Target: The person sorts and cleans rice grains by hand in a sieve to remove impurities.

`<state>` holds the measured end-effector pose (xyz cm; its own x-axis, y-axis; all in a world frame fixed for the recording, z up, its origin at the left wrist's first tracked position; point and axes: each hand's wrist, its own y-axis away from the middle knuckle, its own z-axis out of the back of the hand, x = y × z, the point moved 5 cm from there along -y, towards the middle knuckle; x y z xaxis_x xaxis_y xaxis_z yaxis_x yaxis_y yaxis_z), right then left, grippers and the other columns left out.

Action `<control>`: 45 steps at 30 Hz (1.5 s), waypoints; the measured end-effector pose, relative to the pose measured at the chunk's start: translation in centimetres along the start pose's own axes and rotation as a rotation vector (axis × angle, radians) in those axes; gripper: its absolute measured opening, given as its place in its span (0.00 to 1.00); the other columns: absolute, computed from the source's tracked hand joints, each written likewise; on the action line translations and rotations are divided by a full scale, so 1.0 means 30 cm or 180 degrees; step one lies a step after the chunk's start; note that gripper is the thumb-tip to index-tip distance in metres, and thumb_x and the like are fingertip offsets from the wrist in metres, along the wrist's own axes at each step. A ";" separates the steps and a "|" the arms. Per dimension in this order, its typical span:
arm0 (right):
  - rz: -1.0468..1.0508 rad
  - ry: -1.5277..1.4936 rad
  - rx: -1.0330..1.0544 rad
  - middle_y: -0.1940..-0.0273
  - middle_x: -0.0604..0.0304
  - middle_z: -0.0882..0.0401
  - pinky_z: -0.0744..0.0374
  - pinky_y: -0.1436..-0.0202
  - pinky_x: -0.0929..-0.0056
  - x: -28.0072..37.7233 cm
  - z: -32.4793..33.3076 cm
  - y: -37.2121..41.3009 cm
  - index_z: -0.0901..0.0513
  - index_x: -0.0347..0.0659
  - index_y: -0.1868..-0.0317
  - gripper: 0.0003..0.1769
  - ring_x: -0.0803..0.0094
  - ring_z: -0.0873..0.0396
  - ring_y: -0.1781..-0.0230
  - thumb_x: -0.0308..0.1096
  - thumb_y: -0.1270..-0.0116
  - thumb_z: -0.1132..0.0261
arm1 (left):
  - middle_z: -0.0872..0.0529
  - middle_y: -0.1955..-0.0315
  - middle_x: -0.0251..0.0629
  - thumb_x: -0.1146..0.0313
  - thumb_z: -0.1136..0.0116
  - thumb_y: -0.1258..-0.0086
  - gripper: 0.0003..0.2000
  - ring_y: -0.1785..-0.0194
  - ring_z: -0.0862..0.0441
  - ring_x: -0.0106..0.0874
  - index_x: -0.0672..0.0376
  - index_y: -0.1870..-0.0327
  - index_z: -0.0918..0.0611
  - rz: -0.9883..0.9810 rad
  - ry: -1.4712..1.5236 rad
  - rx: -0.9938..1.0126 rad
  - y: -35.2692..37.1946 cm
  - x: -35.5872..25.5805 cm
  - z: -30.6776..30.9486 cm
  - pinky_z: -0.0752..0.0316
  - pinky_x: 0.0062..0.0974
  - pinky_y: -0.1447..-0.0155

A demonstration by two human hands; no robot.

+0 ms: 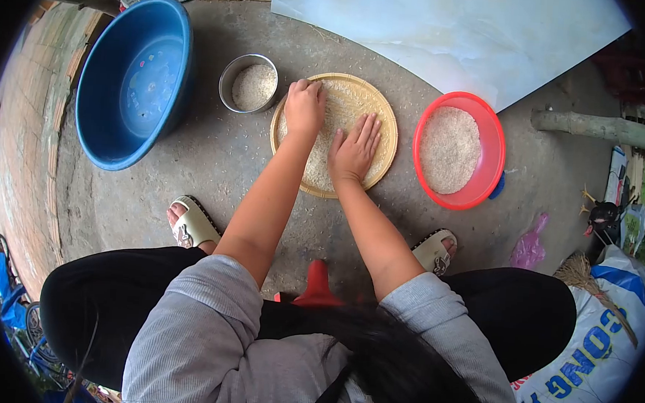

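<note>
A round yellow woven tray [392, 117] lies on the concrete with rice grains [317, 173] spread over it. Over its upper left part is my left hand [304, 112], fingers curled and closed; whatever they pinch is too small or hidden to name. My right hand [354, 147] rests flat on the rice at the tray's right side, its fingers stretched out. Just left of the tray stands a metal bowl [226, 92] partly filled with rice. To the right, a red plastic basin [489, 167] holds more rice.
A large blue basin [105, 125] stands tilted at the left. A pale marbled sheet [451, 32] covers the far floor. Right are a wooden pole [600, 128], a purple plastic bag [530, 244], a dark bird [606, 217] and a printed white sack [578, 365]. A red stool [317, 282] shows beneath me.
</note>
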<state>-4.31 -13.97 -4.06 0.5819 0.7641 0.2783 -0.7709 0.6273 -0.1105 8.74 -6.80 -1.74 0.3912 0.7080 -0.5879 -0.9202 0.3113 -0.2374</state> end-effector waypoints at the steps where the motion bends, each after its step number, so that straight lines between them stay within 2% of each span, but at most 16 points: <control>1: -0.0005 0.0000 0.0002 0.27 0.43 0.56 0.56 0.24 0.57 -0.002 -0.003 0.001 0.48 0.29 0.30 0.38 0.51 0.57 0.25 0.47 0.31 0.51 | 0.18 0.61 0.38 0.69 0.41 0.39 0.09 0.54 0.23 0.38 0.60 0.60 0.16 -0.0002 0.0000 0.0005 -0.005 -0.008 -0.008 0.26 0.34 0.48; 7: -0.0029 0.0032 0.0034 0.27 0.43 0.56 0.57 0.24 0.58 0.001 -0.006 -0.005 0.48 0.29 0.30 0.39 0.52 0.58 0.25 0.48 0.32 0.50 | 0.18 0.61 0.40 0.70 0.41 0.40 0.08 0.52 0.23 0.39 0.58 0.62 0.15 -0.0180 0.0195 0.0278 -0.026 -0.012 -0.059 0.26 0.34 0.48; 13: 0.0006 0.0000 0.0040 0.26 0.44 0.58 0.60 0.23 0.60 0.024 -0.015 -0.017 0.49 0.29 0.30 0.38 0.53 0.60 0.24 0.48 0.30 0.52 | 0.14 0.73 0.41 0.71 0.37 0.45 0.05 0.68 0.17 0.37 0.60 0.69 0.13 -0.0065 0.0484 0.0950 -0.028 -0.006 -0.010 0.22 0.32 0.58; 16: -0.0018 -0.0182 -0.0058 0.26 0.45 0.57 0.60 0.23 0.61 0.018 -0.007 -0.019 0.48 0.29 0.30 0.36 0.54 0.60 0.24 0.47 0.29 0.53 | 0.14 0.76 0.38 0.70 0.32 0.47 0.07 0.74 0.18 0.22 0.62 0.69 0.13 0.1076 0.1360 0.1274 -0.027 0.037 0.036 0.24 0.21 0.68; 22: -0.0089 -0.0641 -0.0201 0.28 0.45 0.51 0.58 0.24 0.59 0.005 0.012 -0.021 0.40 0.31 0.33 0.30 0.53 0.57 0.25 0.44 0.27 0.55 | 0.15 0.75 0.36 0.75 0.34 0.42 0.07 0.73 0.19 0.22 0.68 0.66 0.15 0.1176 0.2744 0.1493 -0.091 -0.051 0.144 0.24 0.19 0.69; 25: -0.0379 -0.1322 -0.0579 0.33 0.42 0.39 0.46 0.28 0.56 0.009 0.076 -0.050 0.35 0.30 0.36 0.29 0.53 0.45 0.29 0.45 0.27 0.57 | 0.15 0.75 0.38 0.76 0.35 0.41 0.06 0.73 0.19 0.23 0.70 0.66 0.16 0.1040 0.2773 0.1643 -0.101 -0.142 0.200 0.23 0.19 0.67; 27: -0.1055 -0.2524 0.0121 0.46 0.42 0.24 0.33 0.40 0.53 -0.007 0.061 -0.092 0.29 0.31 0.43 0.28 0.51 0.30 0.40 0.48 0.26 0.58 | 0.15 0.75 0.38 0.76 0.35 0.41 0.06 0.73 0.19 0.23 0.70 0.66 0.16 0.0741 0.2636 0.1640 -0.098 -0.192 0.223 0.23 0.20 0.67; 28: -0.1378 -0.3674 -0.0109 0.58 0.50 0.19 0.27 0.54 0.58 0.002 0.036 -0.104 0.25 0.34 0.50 0.28 0.57 0.22 0.56 0.51 0.26 0.59 | 0.15 0.72 0.38 0.73 0.36 0.39 0.08 0.69 0.18 0.24 0.69 0.63 0.16 0.0663 0.2515 0.1796 -0.086 -0.211 0.221 0.22 0.20 0.63; 29: -0.1369 -0.3673 -0.0122 0.58 0.50 0.19 0.27 0.54 0.58 -0.008 0.029 -0.127 0.25 0.34 0.50 0.28 0.57 0.22 0.56 0.51 0.26 0.59 | 0.15 0.71 0.37 0.73 0.36 0.40 0.09 0.69 0.18 0.24 0.68 0.62 0.16 0.0588 0.2323 0.1957 -0.069 -0.230 0.214 0.23 0.20 0.63; 31: -0.2687 -0.6254 0.1258 0.66 0.55 0.20 0.27 0.59 0.64 0.044 0.021 -0.120 0.24 0.39 0.57 0.26 0.64 0.23 0.67 0.52 0.25 0.61 | 0.14 0.70 0.39 0.70 0.36 0.41 0.12 0.68 0.18 0.26 0.68 0.60 0.16 0.0126 0.1796 0.2471 -0.027 -0.253 0.176 0.24 0.24 0.61; 32: -0.3374 -0.6884 0.1094 0.76 0.60 0.25 0.28 0.69 0.74 0.070 0.060 -0.115 0.25 0.42 0.68 0.22 0.71 0.27 0.75 0.48 0.25 0.57 | 0.14 0.66 0.43 0.67 0.35 0.43 0.16 0.63 0.17 0.31 0.67 0.57 0.16 -0.0107 0.1581 0.2547 -0.004 -0.261 0.172 0.23 0.29 0.57; 36: -0.3210 -0.6071 0.1594 0.78 0.62 0.27 0.31 0.78 0.75 -0.049 -0.051 -0.121 0.25 0.39 0.67 0.19 0.73 0.31 0.81 0.45 0.27 0.52 | 0.16 0.58 0.49 0.61 0.33 0.46 0.19 0.54 0.18 0.42 0.60 0.55 0.16 -0.0763 0.0510 0.1534 0.015 -0.238 0.166 0.25 0.35 0.49; 40: -0.2831 -0.5358 0.1582 0.79 0.62 0.26 0.32 0.80 0.76 -0.218 -0.064 -0.097 0.25 0.39 0.70 0.20 0.74 0.31 0.83 0.44 0.27 0.53 | 0.18 0.52 0.47 0.57 0.32 0.47 0.23 0.48 0.21 0.45 0.56 0.49 0.19 -0.0820 0.0027 0.1219 0.065 -0.115 0.091 0.29 0.36 0.42; 41: -0.2770 -0.5025 0.1484 0.78 0.61 0.25 0.30 0.79 0.76 -0.256 -0.049 -0.087 0.25 0.38 0.69 0.19 0.74 0.29 0.83 0.44 0.27 0.52 | 0.23 0.44 0.45 0.54 0.33 0.46 0.28 0.40 0.28 0.46 0.54 0.43 0.22 -0.0734 -0.0308 0.1467 0.107 -0.107 0.071 0.34 0.39 0.36; 43: -0.2715 -0.4712 0.1375 0.77 0.60 0.23 0.29 0.79 0.77 -0.300 -0.033 -0.076 0.24 0.37 0.69 0.19 0.74 0.27 0.82 0.43 0.27 0.52 | 0.28 0.38 0.43 0.51 0.34 0.44 0.31 0.35 0.34 0.46 0.51 0.39 0.26 -0.0512 -0.0495 0.0953 0.224 -0.099 0.043 0.38 0.42 0.34; 45: -0.2731 -0.5156 0.1444 0.71 0.58 0.22 0.23 0.69 0.73 -0.310 -0.036 -0.069 0.24 0.36 0.62 0.19 0.72 0.22 0.72 0.44 0.28 0.51 | 0.29 0.37 0.40 0.52 0.37 0.41 0.31 0.34 0.36 0.46 0.49 0.36 0.29 -0.1044 -0.0728 0.0717 0.344 -0.091 0.029 0.37 0.42 0.34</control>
<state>-7.85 -22.21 -7.44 0.2297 -0.7221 0.6526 -0.6014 0.4219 0.6785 -1.81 -4.97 -1.92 0.6779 0.6628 -0.3180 -0.7308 0.6546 -0.1935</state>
